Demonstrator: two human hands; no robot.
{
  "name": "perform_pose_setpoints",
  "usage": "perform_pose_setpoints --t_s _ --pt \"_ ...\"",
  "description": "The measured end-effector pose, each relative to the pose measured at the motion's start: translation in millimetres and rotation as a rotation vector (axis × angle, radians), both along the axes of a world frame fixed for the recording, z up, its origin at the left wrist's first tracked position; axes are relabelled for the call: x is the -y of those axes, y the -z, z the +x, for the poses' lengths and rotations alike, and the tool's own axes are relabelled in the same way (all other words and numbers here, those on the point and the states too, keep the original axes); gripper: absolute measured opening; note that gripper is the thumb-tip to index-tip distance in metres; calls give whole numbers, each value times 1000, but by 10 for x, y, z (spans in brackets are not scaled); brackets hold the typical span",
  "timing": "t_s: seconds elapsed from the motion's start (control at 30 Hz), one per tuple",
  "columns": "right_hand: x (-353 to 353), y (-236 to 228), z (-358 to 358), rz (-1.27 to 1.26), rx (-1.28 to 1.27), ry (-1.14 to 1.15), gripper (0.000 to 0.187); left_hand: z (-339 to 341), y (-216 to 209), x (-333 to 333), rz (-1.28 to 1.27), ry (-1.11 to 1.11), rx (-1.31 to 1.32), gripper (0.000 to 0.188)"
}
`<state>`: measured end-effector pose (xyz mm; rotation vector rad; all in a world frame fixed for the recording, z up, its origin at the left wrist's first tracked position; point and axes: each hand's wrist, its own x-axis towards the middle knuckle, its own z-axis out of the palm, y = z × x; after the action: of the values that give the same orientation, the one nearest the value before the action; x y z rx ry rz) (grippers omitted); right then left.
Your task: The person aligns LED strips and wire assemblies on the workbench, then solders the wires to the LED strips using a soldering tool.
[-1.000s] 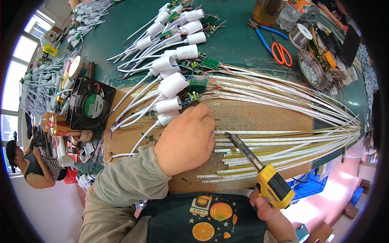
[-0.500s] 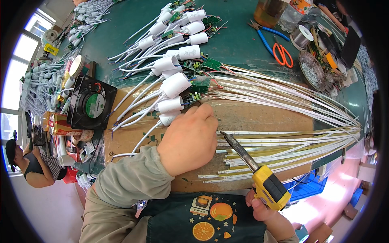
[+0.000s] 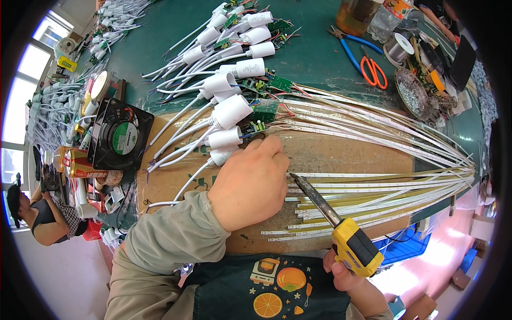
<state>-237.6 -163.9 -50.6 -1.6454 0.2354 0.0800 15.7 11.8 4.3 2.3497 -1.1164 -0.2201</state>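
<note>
My left hand [image 3: 248,181] lies over the brown board, fingers curled together beside the nearest white lamp cap [image 3: 220,156]. Whatever its fingertips grip is hidden beneath the hand. Just beyond them are a green circuit board [image 3: 264,110] and more white caps with white cables. At the lower right, my right hand [image 3: 344,273] is closed around the yellow-and-black handle of a soldering iron [image 3: 356,248]. The iron's dark tip points up and left, close to my left hand and over the near ends of the LED strips [image 3: 362,186]. Upper strips are wired to the circuit boards.
A black fan [image 3: 120,136] stands at the left, near a red-and-gold can [image 3: 82,164]. Blue-handled pliers [image 3: 352,50], orange-handled scissors [image 3: 372,72], a solder spool [image 3: 398,49] and a metal dish [image 3: 412,95] lie at the far right. Another person [image 3: 45,213] sits at the left.
My left hand has shifted very slightly to the right. The soldering iron and the strips look almost the same.
</note>
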Motion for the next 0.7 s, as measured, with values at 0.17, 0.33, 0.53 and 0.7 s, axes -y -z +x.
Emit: perform_pose_setpoints --t_s 0.17,0.33,0.53,0.7 --pt "-16 -144 65 134 1 73 54 4 -6 -3 -18 2 2 4" --pt "-39 -401 269 324 -19 264 13 9 -5 -15 -40 0 -4 5" --pt "58 -291 237 266 -6 278 68 6 -1 -12 -32 2 -2 6" --pt "38 -296 239 242 11 243 68 -6 -6 -16 -35 -8 5 5"
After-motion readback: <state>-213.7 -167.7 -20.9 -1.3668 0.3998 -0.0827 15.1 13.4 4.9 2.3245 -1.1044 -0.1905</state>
